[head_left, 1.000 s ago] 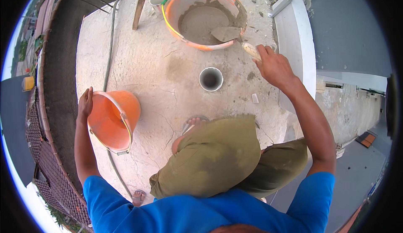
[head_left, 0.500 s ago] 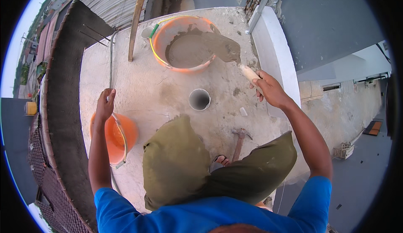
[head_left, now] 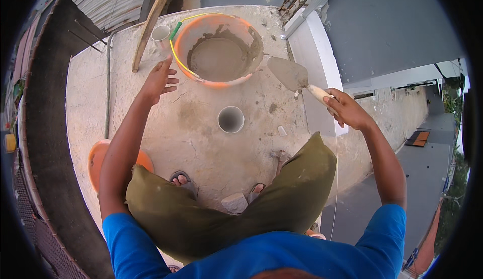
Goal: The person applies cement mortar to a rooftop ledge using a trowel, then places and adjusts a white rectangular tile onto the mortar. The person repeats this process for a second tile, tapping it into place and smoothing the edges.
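Note:
My right hand (head_left: pixel 347 109) is wrapped round the pale handle of a trowel (head_left: pixel 289 73), its blade smeared grey and held just right of a large orange tub. Wet grey mortar (head_left: pixel 219 58) lies in the bottom of that tub (head_left: pixel 201 25), with more smeared up its inner wall. My left hand (head_left: pixel 160 82) hangs empty with fingers spread, near the tub's lower left rim and its yellow wire handle with a green grip (head_left: pixel 176 29). Below the tub, the round mouth of a pipe (head_left: pixel 231 119) shows in the concrete surface.
A smaller orange bucket (head_left: pixel 98 163) stands at left, partly behind my left forearm. A wooden post (head_left: pixel 153 25) and a small whitish cup-like container (head_left: pixel 161 33) are left of the tub. A hammer (head_left: pixel 282 159) lies near my right knee. The slab's edge drops off at left.
My left hand has moved up and right from the smaller bucket toward the tub, its fingers opening. The trowel has moved away from the tub's rim, to the right and slightly down.

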{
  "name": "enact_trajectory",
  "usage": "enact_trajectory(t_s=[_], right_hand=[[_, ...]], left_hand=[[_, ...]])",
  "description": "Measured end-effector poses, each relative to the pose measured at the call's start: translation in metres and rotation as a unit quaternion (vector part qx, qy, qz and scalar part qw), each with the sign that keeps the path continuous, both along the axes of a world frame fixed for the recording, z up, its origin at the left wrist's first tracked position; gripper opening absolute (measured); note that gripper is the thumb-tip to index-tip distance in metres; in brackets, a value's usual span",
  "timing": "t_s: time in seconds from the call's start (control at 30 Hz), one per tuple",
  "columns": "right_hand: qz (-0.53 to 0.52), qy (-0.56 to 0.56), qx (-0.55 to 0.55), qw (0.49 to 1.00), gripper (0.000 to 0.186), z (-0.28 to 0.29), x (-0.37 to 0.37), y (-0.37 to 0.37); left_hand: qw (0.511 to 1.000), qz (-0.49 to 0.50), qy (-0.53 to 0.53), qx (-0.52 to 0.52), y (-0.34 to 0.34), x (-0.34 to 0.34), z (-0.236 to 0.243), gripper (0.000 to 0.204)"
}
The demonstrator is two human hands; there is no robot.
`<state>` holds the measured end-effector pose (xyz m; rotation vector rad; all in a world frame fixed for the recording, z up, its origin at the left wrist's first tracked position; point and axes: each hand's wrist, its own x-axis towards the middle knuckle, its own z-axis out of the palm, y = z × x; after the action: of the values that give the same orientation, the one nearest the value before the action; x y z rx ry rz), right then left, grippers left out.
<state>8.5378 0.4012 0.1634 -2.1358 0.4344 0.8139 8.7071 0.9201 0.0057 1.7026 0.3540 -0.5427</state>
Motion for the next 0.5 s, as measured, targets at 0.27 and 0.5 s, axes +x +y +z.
enact_trajectory(t_s=[0.27, 0.5], right_hand=[[0.341, -0.287, -0.565, 0.694, 0.048, 0.018, 0.160, 0.093], [0.557, -0.292, -0.608, 0.484, 0.039, 0.027, 0.231, 0.147]], left_hand=[[0.987, 0.092, -0.132, 0.019, -0.043, 0.076, -0.073, 0.061], [0.988, 0.017, -0.154, 0.000, -0.025, 0.084, -0.074, 0.059]])
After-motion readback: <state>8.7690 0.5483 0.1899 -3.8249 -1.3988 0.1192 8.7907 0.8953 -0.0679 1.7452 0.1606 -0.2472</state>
